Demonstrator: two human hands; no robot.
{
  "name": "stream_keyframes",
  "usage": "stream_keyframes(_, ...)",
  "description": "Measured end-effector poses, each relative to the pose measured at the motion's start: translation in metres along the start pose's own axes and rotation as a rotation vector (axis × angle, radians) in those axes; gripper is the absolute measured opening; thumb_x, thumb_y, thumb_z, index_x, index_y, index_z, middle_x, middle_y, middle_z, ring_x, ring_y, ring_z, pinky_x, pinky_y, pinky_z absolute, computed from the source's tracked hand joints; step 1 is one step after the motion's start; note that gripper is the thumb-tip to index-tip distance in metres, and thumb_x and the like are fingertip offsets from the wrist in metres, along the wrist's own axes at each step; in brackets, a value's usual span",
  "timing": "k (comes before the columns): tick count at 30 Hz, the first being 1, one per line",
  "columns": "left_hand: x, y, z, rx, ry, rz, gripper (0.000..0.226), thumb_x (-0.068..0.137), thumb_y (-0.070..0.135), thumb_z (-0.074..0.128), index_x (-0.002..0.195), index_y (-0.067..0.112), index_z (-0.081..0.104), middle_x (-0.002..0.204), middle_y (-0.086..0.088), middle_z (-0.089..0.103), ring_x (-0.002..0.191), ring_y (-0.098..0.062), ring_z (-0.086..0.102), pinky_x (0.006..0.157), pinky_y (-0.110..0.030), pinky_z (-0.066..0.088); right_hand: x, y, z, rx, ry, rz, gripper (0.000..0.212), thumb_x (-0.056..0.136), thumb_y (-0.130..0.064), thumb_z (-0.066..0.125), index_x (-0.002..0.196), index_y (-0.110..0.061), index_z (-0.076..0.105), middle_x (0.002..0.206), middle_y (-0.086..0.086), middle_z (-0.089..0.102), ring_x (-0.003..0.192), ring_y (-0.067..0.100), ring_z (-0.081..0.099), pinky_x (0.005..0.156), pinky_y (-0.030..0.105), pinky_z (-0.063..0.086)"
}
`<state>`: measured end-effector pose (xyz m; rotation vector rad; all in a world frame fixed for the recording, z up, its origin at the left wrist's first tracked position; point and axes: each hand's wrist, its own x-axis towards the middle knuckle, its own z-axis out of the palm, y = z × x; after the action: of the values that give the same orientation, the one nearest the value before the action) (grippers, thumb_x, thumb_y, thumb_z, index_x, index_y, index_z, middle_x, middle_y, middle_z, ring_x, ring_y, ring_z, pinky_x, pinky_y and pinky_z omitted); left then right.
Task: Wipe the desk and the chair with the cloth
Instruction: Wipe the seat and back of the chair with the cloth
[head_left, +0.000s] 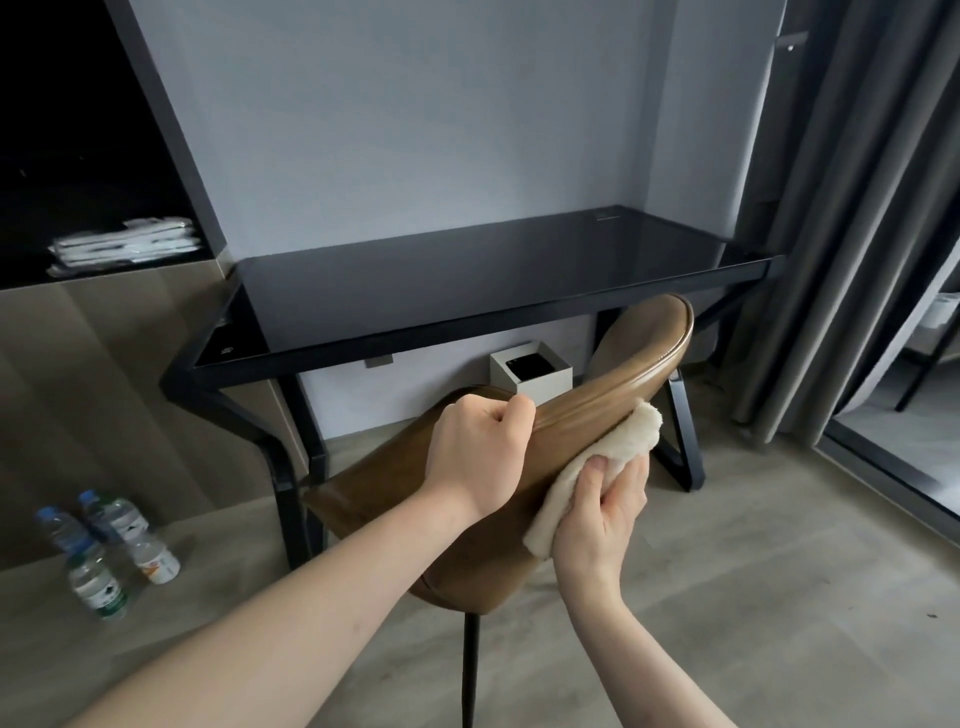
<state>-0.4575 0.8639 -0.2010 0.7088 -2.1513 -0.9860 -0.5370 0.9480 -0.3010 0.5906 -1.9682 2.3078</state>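
Two hands work on the chair (467, 499): the right hand (597, 519) presses a cloth (618, 447) against its backrest, fingers closed on it; the left hand (478, 447) grips the backrest's top edge. Beyond stands the table (467, 291), chair near its front edge.

The chair (519, 467) stands in front of the desk, its backrest nearest the camera and its far end reaching under the tabletop (467, 280). The left hand (475, 452) grips the top edge of the backrest; the right hand (597, 514), just to its right, presses the cloth (613, 447) against the backrest's rear face. A small bin (535, 376) sits on the floor under the desk, behind the chair. Four bottles (104, 545) stand on the floor to the left. Folded items (124, 247) lie on a shelf left of the desk. Curtains (831, 208) hang at the right.
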Motion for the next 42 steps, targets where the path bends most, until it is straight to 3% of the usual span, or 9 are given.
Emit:
stream_keyframes(4,-0.002,0.002,-0.002,-0.011,-0.014,0.002,0.06,0.096,0.041,0.041,0.039,0.022,0.038,0.04,0.007,0.031,0.046,-0.012,0.037,0.051,-0.025,0.027,-0.019,-0.022,-0.006,-0.058,-0.056,-0.085,0.07,0.103,-0.051,0.038,0.169,-0.035,0.022,0.172,-0.018,0.022,0.155,0.009,0.021,0.128,0.054,0.022)
stream_keyframes(8,0.002,0.002,-0.002,0.021,-0.017,-0.028,0.067,0.104,0.036,0.046,0.039,0.022,0.036,0.039,0.008,0.033,0.045,-0.01,0.039,0.053,-0.026,0.027,-0.018,-0.041,-0.016,-0.128,-0.096,-0.317,0.062,0.104,-0.029,0.046,0.164,-0.042,0.034,0.177,-0.016,0.011,0.163,0.016,0.008,0.128,0.058,0.011)
stream_keyframes(15,-0.02,0.002,-0.025,0.005,-0.084,-0.007,0.066,0.106,0.036,0.046,0.042,0.021,0.037,0.045,0.005,0.033,0.048,-0.011,0.033,0.056,-0.036,0.03,-0.017,-0.078,-0.041,-0.281,-0.244,-0.6,0.055,0.103,-0.015,0.054,0.155,-0.034,0.052,0.172,-0.009,0.031,0.165,0.027,0.005,0.127,0.067,0.006)
stream_keyframes(20,-0.039,-0.01,-0.053,-0.058,-0.101,-0.033,0.065,0.111,0.038,0.042,0.066,-0.006,0.059,0.053,-0.007,0.047,0.056,-0.022,0.048,0.062,-0.048,0.045,-0.01,-0.124,-0.043,-0.521,-0.382,-0.689,0.044,0.106,-0.032,0.05,0.148,-0.038,0.058,0.155,-0.019,0.052,0.161,0.022,0.021,0.128,0.061,0.001)
stream_keyframes(25,-0.044,-0.007,-0.064,-0.039,-0.114,-0.009,0.068,0.103,0.046,0.041,0.061,-0.007,0.053,0.05,-0.007,0.042,0.054,-0.021,0.047,0.06,-0.044,0.043,0.02,-0.137,-0.057,-0.629,-0.392,-0.723,0.024,0.106,-0.038,0.042,0.105,-0.032,0.065,0.11,-0.017,0.061,0.128,0.017,0.05,0.114,0.058,0.026)
stream_keyframes(29,-0.045,-0.006,-0.065,0.0,-0.084,-0.007,0.059,0.094,0.048,0.038,0.048,0.011,0.039,0.044,0.003,0.036,0.052,-0.017,0.043,0.056,-0.036,0.035,0.076,-0.143,-0.065,-0.532,-0.333,-0.347,0.032,0.103,-0.036,0.043,0.074,-0.024,0.049,0.091,-0.006,0.055,0.092,0.018,0.056,0.091,0.055,0.048)
stream_keyframes(32,-0.046,-0.009,-0.067,0.006,-0.081,-0.007,0.059,0.094,0.05,0.038,0.047,0.014,0.039,0.044,0.004,0.037,0.051,-0.016,0.042,0.056,-0.037,0.035,0.076,-0.145,-0.056,-0.617,-0.397,-0.37,0.035,0.103,-0.036,0.043,0.076,-0.021,0.061,0.088,-0.006,0.054,0.098,0.019,0.055,0.085,0.045,0.047)
stream_keyframes(37,-0.046,-0.007,-0.067,-0.028,-0.102,0.002,0.077,0.096,0.059,0.035,0.065,-0.007,0.058,0.057,-0.019,0.052,0.059,-0.033,0.054,0.061,-0.046,0.044,0.022,-0.146,-0.048,-0.685,-0.447,-0.581,0.029,0.106,-0.04,0.039,0.106,-0.037,0.068,0.105,-0.017,0.06,0.119,0.017,0.046,0.113,0.058,0.028)
stream_keyframes(42,-0.043,-0.006,-0.067,0.014,-0.154,-0.017,0.064,0.112,0.034,0.042,0.059,0.004,0.061,0.048,0.001,0.047,0.048,-0.008,0.046,0.06,-0.032,0.038,0.003,-0.147,-0.051,-0.641,-0.476,-0.655,0.027,0.106,-0.043,0.043,0.117,-0.037,0.067,0.109,-0.025,0.058,0.12,0.012,0.047,0.119,0.057,0.02)
